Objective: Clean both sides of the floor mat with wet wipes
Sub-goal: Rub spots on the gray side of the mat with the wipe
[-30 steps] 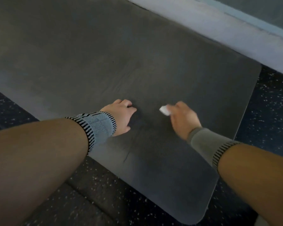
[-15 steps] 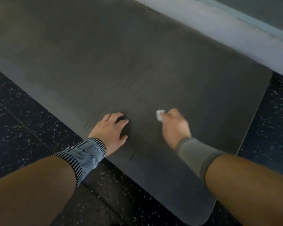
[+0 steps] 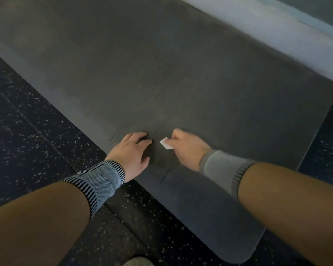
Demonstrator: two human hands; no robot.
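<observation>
The fingers of the right hand [image 3: 186,148] curl around a small white wet wipe [image 3: 166,143] and press it against the floor mat [image 3: 161,73]; one corner of the wipe protrudes to the left of the knuckles. The left hand [image 3: 131,152] lies flat on the mat with its fingers extended and slightly spread, holding nothing, just beside the wipe. Compared with half a second ago, the gap between the two hands is narrower, and the wipe now sits close to the left fingertips. Both wrists carry knitted wrist supports [image 3: 100,179]. The mat lies flat on a dark speckled floor [image 3: 27,116], its far edge next to a pale wall base [image 3: 277,35].
</observation>
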